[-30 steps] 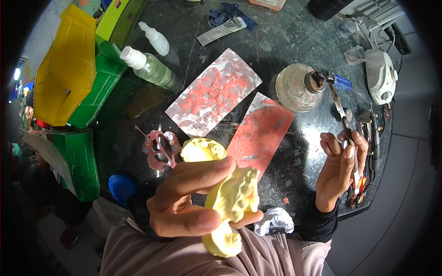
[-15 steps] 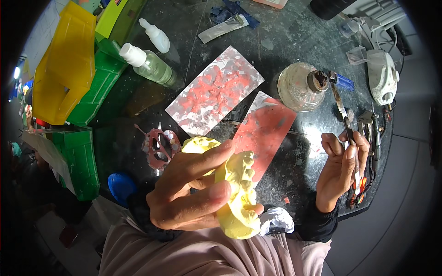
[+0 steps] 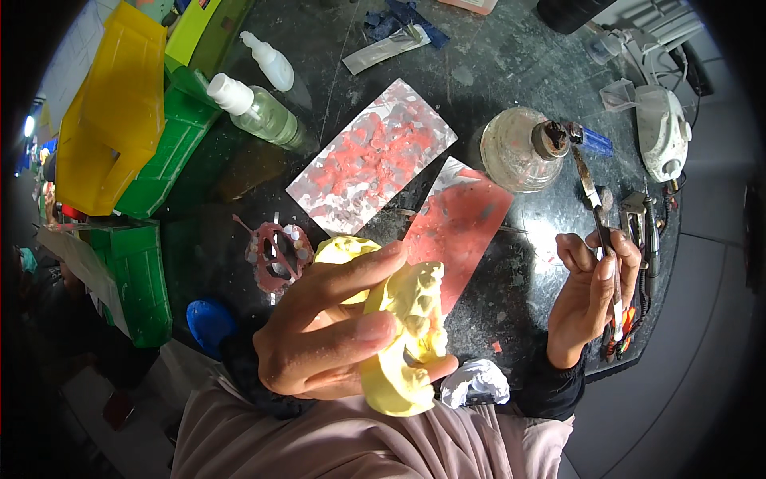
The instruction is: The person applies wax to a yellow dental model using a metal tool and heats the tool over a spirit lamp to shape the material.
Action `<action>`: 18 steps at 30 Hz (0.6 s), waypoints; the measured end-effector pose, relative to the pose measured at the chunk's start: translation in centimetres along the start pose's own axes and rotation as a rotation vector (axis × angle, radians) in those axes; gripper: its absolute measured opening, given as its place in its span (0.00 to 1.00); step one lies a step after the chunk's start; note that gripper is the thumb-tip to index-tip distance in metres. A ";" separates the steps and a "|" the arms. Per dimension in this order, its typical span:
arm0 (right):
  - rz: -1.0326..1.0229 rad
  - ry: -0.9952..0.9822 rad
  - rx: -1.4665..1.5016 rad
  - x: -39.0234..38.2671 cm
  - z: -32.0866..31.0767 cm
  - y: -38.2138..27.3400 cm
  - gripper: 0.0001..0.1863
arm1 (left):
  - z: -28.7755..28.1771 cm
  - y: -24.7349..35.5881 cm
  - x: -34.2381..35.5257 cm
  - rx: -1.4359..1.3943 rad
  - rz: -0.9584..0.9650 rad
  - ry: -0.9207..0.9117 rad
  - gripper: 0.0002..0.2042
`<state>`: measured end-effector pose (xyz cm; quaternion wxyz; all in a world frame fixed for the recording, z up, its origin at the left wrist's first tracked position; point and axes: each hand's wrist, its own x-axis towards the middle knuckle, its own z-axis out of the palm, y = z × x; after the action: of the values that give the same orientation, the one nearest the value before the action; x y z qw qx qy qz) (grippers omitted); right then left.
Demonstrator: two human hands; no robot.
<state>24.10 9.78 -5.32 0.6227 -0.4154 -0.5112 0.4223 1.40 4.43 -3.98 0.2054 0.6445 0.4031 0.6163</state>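
My left hand grips a yellow plaster dental cast, its toothed arch facing right. A second yellow cast shows just beyond the fingers, partly hidden; I cannot tell whether the hand touches it. In my right hand a metal wax spatula is held between thumb and fingers, its blackened far end beside the wick of a glass spirit lamp. I cannot make out a flame. A pink denture-like frame with teeth lies left of the casts. Beside the left fingertips sits a white cast.
Two wax-smeared sheets, one whitish and one pink, lie mid-table. A spray bottle and a white dropper bottle stand at far left, near green bins. Handpiece equipment lines the right edge.
The yellow cast has turned in my left hand, its lower end swinging left and more of its inner arch now showing. My right hand and the spatula stay nearly still.
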 end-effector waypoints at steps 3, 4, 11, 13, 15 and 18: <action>-0.035 0.004 -0.029 0.0 -0.1 0.0 0.15 | 0.2 -0.1 0.3 -0.013 0.028 -0.004 0.35; -0.055 -0.025 -0.078 -0.2 -0.5 0.1 0.16 | 0.2 0.1 0.3 -0.023 0.019 -0.007 0.35; -0.187 -0.212 -0.220 -0.4 -0.5 -0.8 0.15 | 0.0 0.1 0.8 0.036 0.057 -0.040 0.39; -0.258 -0.247 -0.294 -0.3 -0.4 -0.8 0.13 | 0.0 0.2 0.9 0.046 0.054 -0.049 0.39; -0.266 -0.258 -0.304 -0.3 -0.3 -0.9 0.13 | 0.1 0.4 0.9 0.042 0.039 -0.045 0.39; -0.262 -0.254 -0.320 -0.3 -0.2 -0.9 0.13 | 0.0 0.4 0.9 0.048 0.026 -0.044 0.39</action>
<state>24.32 9.23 -4.55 0.5294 -0.3823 -0.6953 0.3003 1.47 4.88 -3.10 0.1905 0.6679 0.4047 0.5948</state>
